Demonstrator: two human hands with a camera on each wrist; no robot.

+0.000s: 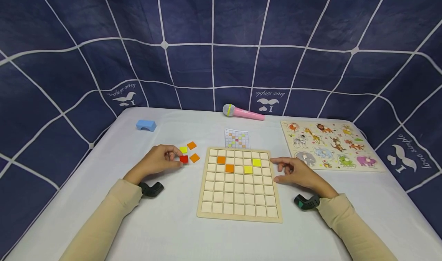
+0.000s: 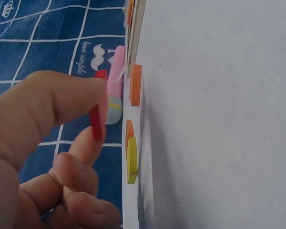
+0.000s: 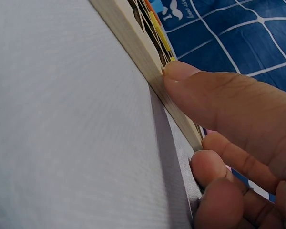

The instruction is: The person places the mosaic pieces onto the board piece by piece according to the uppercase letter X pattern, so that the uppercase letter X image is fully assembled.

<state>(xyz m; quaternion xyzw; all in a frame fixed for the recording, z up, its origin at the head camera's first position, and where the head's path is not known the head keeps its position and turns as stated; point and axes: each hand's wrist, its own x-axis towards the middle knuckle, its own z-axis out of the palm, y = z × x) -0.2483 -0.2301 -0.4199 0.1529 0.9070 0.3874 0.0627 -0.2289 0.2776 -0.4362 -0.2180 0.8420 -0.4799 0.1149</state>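
My left hand [image 1: 157, 161] pinches a red square tile [image 1: 184, 159] between thumb and index finger. In the left wrist view, the red tile [image 2: 97, 121] stands on edge, partly hidden by the thumb. Beside that hand lie a yellow tile [image 1: 183, 149] and two orange tiles, one [image 1: 195, 158] nearer the board. The wooden grid board [image 1: 239, 217] holds two orange tiles at upper left and two yellow tiles [image 1: 256, 162] at upper right. My right hand [image 1: 297, 172] rests thumb and index fingertips at the board's right edge, its other fingers loosely bent.
Behind the board lies a small printed grid card [image 1: 236, 139] with coloured squares. Farther back is a pink toy microphone [image 1: 245, 113]. A blue arch block [image 1: 146, 125] sits at the back left, and an animal puzzle board [image 1: 331, 146] lies at the right.
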